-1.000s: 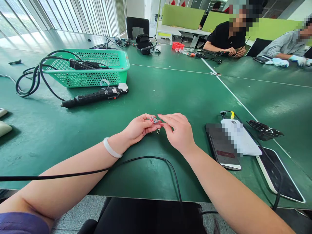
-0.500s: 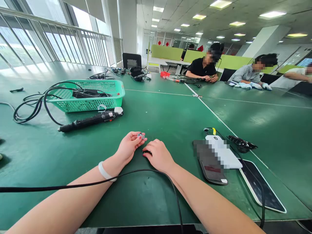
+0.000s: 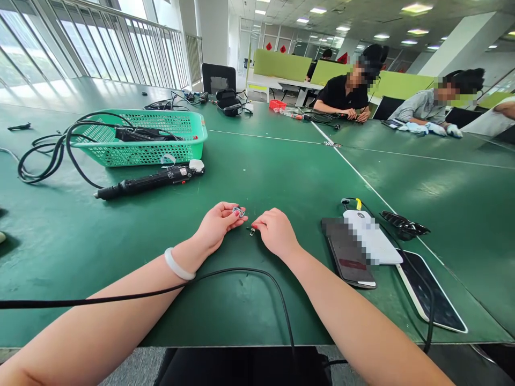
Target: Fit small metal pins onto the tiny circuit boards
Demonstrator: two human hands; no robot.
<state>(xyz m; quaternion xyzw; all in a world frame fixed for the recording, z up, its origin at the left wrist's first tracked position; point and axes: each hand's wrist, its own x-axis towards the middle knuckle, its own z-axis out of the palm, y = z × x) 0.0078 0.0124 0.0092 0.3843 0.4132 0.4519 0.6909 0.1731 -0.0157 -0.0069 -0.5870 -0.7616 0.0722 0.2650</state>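
The left hand [image 3: 217,225] partly covered a silvery part [image 3: 238,211], too small to identify. The right edge of view cut off one co-worker [image 3: 488,120].

An open-plan office used for bench work is indicated by green desk partitions [image 3: 287,65], ceiling lights [image 3: 417,9] and glazed walls [image 3: 298,42]. Bench use is shown by a green-topped table [image 3: 277,179], on which a corded power tool [image 3: 151,181] and a plastic basket [image 3: 155,156] are placed.

Two bare hands — left hand [image 3: 219,225] and right hand [image 3: 277,230] — appear with two small metallic parts [image 3: 238,211]. One table [image 3: 277,171] bears one green basket [image 3: 153,154], one red bin [image 3: 277,104] and one white-rimmed tablet [image 3: 438,300].
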